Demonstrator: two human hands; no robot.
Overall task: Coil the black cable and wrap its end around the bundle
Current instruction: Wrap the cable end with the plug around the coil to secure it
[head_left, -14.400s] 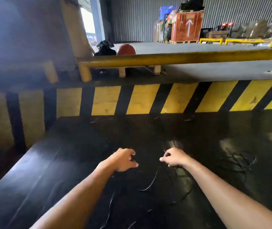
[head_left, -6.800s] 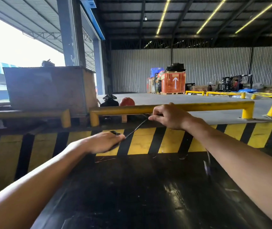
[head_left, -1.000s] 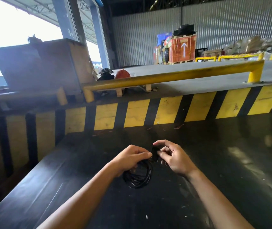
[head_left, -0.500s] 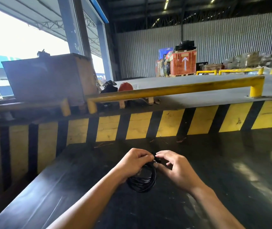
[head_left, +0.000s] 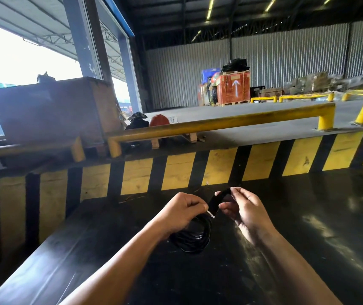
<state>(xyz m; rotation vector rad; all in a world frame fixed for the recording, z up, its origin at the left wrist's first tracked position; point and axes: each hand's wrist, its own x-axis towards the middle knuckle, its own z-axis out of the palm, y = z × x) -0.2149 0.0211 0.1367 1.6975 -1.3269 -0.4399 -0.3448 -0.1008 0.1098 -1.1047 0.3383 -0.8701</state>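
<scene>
The black cable (head_left: 194,237) is wound into a small round coil of several loops. It hangs just above the glossy black table (head_left: 308,249). My left hand (head_left: 181,211) grips the top of the coil, thumb and fingers closed over the loops. A flat black strap-like end (head_left: 216,200) rises from the bundle to the right. My right hand (head_left: 245,209) pinches the strap's upper tip between thumb and forefinger, holding it taut above the coil. A small white tag shows at the strap's base.
A yellow-and-black striped barrier (head_left: 220,170) runs along the table's far edge. Above it sits a yellow guard rail (head_left: 220,123). A brown crate (head_left: 50,111) stands at the far left. Red crates (head_left: 234,88) and pallets stand deep in the warehouse.
My right hand has lifted away from the coil, pulling the flat black end up and to the right. My left hand keeps its grip on the bundle. The camera has tilted up slightly.
</scene>
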